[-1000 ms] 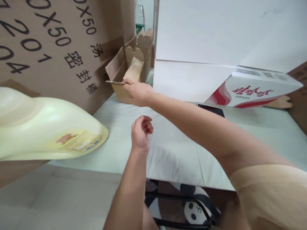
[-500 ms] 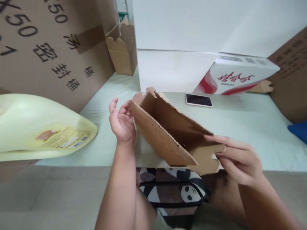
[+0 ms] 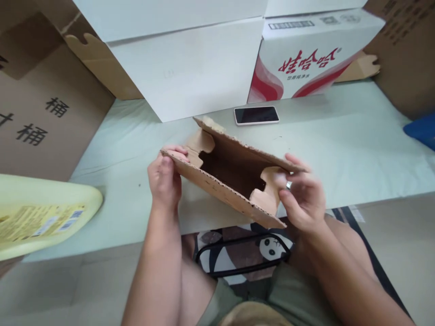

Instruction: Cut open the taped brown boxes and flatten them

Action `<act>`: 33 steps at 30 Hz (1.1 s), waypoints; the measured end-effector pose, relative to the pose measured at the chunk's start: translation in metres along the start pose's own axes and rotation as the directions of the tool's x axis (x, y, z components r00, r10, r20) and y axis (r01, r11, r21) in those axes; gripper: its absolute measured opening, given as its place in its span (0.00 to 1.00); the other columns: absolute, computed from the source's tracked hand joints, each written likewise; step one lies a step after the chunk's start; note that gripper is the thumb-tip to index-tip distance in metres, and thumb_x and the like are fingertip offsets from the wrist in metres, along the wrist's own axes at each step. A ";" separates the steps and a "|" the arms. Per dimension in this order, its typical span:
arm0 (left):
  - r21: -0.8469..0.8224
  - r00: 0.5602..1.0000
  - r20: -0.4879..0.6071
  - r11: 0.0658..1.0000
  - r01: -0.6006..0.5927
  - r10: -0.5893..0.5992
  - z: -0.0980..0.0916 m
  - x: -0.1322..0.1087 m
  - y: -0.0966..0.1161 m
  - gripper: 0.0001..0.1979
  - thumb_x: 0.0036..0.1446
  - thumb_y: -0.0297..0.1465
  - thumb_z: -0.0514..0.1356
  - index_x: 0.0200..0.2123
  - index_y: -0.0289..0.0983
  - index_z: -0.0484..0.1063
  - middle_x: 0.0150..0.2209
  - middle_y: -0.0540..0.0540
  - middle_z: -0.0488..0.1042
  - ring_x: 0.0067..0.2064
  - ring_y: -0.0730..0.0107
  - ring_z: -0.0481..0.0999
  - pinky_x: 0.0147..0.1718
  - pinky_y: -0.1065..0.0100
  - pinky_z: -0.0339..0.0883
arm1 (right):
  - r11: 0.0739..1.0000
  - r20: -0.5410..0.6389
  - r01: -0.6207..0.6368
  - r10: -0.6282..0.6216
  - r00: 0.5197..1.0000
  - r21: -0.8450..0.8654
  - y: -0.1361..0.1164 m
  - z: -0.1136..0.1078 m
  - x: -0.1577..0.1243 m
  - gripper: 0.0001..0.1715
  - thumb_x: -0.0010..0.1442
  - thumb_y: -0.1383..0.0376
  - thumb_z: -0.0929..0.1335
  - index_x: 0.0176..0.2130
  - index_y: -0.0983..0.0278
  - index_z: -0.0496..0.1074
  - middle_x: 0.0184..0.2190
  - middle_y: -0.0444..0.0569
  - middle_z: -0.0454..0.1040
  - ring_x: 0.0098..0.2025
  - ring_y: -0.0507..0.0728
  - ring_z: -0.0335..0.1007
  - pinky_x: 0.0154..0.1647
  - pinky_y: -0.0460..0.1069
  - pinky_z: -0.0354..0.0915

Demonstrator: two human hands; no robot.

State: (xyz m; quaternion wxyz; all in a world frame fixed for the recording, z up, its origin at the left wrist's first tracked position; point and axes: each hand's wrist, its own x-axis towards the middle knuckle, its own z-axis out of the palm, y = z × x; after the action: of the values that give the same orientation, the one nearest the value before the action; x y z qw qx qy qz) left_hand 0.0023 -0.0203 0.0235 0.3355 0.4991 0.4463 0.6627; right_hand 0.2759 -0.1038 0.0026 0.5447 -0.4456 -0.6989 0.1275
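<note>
A brown cardboard box [image 3: 217, 183] is held tilted over the front part of the table, its open top facing me. Its two notched end flaps bend inward over the dark inside. My left hand [image 3: 166, 176] is closed on the left end, the fingers over the rim of the near wall. At the other end my right hand [image 3: 304, 194] pinches the box by the right flap and the corner of the far wall. The bottom of the box is hidden in shadow.
Behind lies a phone [image 3: 256, 115] on the pale green tabletop [image 3: 353, 145]. White boxes [image 3: 190, 68] and a red-printed carton [image 3: 306, 63] stand at the back. A pale yellow bottle [image 3: 44, 213] lies at left, near a big brown carton [image 3: 37, 99]. Something blue [image 3: 421, 131] sits at the right edge.
My left hand has gone from open beside the box to gripping its left end. Both end flaps now fold inward; the right one stuck outward before. The view has shifted.
</note>
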 end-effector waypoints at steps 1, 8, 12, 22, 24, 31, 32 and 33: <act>0.012 1.000 -0.016 1.000 0.010 -0.010 0.000 0.000 0.000 0.31 0.54 0.65 0.64 0.24 0.42 0.75 0.31 0.44 0.75 0.44 0.56 0.76 0.55 0.56 0.72 | 0.996 0.038 0.004 -0.008 0.999 0.094 0.002 0.001 -0.001 0.26 0.69 0.66 0.68 0.61 0.42 0.66 0.64 0.48 0.72 0.68 0.68 0.71 0.67 0.73 0.70; -0.047 1.000 -0.005 0.999 0.013 -0.013 -0.005 -0.003 -0.010 0.22 0.52 0.49 0.76 0.46 0.48 0.79 0.41 0.50 0.77 0.39 0.67 0.76 0.45 0.66 0.72 | 0.994 0.257 0.034 -0.060 0.965 0.103 0.003 -0.005 -0.001 0.22 0.70 0.52 0.65 0.60 0.53 0.73 0.55 0.56 0.75 0.65 0.72 0.74 0.68 0.71 0.71; 0.082 0.993 0.107 0.994 -0.066 0.057 -0.009 0.000 -0.013 0.21 0.53 0.49 0.74 0.46 0.47 0.83 0.56 0.45 0.78 0.59 0.54 0.77 0.63 0.54 0.69 | 0.991 0.271 -0.003 -0.033 0.962 0.132 0.001 -0.007 -0.003 0.23 0.72 0.49 0.65 0.60 0.53 0.75 0.55 0.55 0.73 0.67 0.71 0.71 0.70 0.69 0.70; -0.099 0.992 -0.119 0.995 0.023 -0.035 -0.040 0.018 -0.026 0.07 0.53 0.35 0.67 0.33 0.40 0.86 0.44 0.48 0.85 0.54 0.56 0.77 0.58 0.58 0.68 | 0.785 0.242 -0.548 0.494 0.835 0.287 0.032 0.019 -0.029 0.35 0.73 0.42 0.62 0.70 0.53 0.61 0.72 0.58 0.65 0.73 0.67 0.65 0.74 0.70 0.63; -0.170 0.969 -0.210 0.981 0.092 -0.127 -0.045 0.019 -0.029 0.08 0.55 0.35 0.66 0.33 0.40 0.85 0.39 0.50 0.85 0.47 0.63 0.77 0.49 0.63 0.71 | 0.766 0.391 -0.570 0.447 0.804 0.296 0.030 0.019 -0.026 0.34 0.74 0.41 0.61 0.70 0.54 0.64 0.71 0.57 0.68 0.72 0.67 0.67 0.73 0.69 0.64; -0.224 0.908 -0.038 0.889 0.399 -0.417 -0.043 0.007 -0.023 0.18 0.50 0.48 0.72 0.35 0.40 0.83 0.35 0.52 0.83 0.36 0.67 0.76 0.28 0.71 0.67 | 0.955 0.437 -0.222 0.118 0.892 0.196 0.012 0.012 -0.014 0.38 0.72 0.43 0.64 0.75 0.46 0.59 0.82 0.42 0.44 0.84 0.68 0.35 0.81 0.70 0.49; -0.206 0.879 0.040 0.857 0.472 -0.475 -0.042 0.004 -0.021 0.22 0.48 0.52 0.72 0.35 0.40 0.82 0.34 0.50 0.82 0.34 0.66 0.76 0.26 0.70 0.66 | 0.956 0.426 -0.204 0.098 0.899 0.211 0.013 0.011 -0.015 0.39 0.73 0.43 0.64 0.77 0.44 0.56 0.82 0.41 0.42 0.84 0.68 0.34 0.81 0.71 0.48; -0.173 0.839 0.124 0.821 0.544 -0.530 -0.041 0.000 -0.019 0.26 0.46 0.56 0.72 0.36 0.40 0.82 0.33 0.47 0.82 0.33 0.64 0.77 0.24 0.69 0.66 | 0.955 0.413 -0.194 0.087 0.907 0.224 0.014 0.011 -0.016 0.40 0.73 0.43 0.63 0.77 0.43 0.52 0.83 0.39 0.40 0.84 0.67 0.32 0.81 0.72 0.47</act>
State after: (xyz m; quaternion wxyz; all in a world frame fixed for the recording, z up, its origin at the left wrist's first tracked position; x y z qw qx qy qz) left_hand -0.0374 -0.0234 0.0018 0.5728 0.3394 0.4873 0.5651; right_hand 0.2733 -0.1044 -0.0216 0.4339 -0.3847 -0.7380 0.3452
